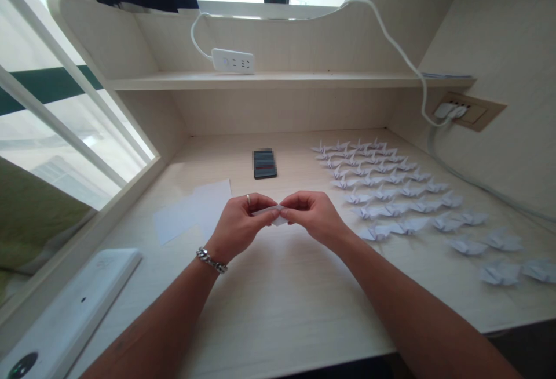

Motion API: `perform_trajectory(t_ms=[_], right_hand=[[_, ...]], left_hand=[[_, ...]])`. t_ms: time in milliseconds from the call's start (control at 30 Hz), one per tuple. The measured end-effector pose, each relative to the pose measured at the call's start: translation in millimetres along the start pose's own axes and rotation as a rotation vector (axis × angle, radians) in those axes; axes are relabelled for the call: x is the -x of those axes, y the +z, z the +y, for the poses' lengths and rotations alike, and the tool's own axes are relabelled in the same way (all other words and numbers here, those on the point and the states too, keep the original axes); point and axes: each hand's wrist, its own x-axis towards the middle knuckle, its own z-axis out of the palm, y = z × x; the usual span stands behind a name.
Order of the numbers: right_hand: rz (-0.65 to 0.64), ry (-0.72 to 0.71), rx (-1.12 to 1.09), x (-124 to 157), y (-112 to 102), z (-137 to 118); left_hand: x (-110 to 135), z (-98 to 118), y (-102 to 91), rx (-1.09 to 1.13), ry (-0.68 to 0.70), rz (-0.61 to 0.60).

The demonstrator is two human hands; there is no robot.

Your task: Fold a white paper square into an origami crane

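Observation:
My left hand (240, 221) and my right hand (311, 214) meet over the middle of the desk (278, 303), both pinching a small folded piece of white paper (273, 213) between the fingertips. The paper is mostly hidden by my fingers. A ring shows on my left hand and a chain bracelet on its wrist. Flat white paper sheets (191, 212) lie just left of my left hand. Several finished white paper cranes (393, 193) sit in rows to the right of my right hand.
A dark phone (264, 164) lies face up behind my hands. A white flat device (65, 312) rests at the front left edge. A power strip (233, 61) sits on the shelf, its cable running to a wall socket (464, 111) at right. A window frame borders the left.

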Motion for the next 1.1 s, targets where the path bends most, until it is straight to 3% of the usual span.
perform_trajectory(t_ms=[267, 633, 1100], right_hand=[[0.042, 0.057, -0.132, -0.3, 3.0, -2.5], [-0.017, 0.093, -0.165, 0.6, 0.8, -4.2], [0.022, -0.071, 0.130, 3.3, 0.2, -3.6]], left_hand=[[0.4, 3.0, 0.3, 0.059, -0.003, 0.006], [0.5, -1.6, -0.3, -0.024, 0.072, 0.016], [0.4, -2.4, -2.9, -0.041, 0.087, -0.006]])
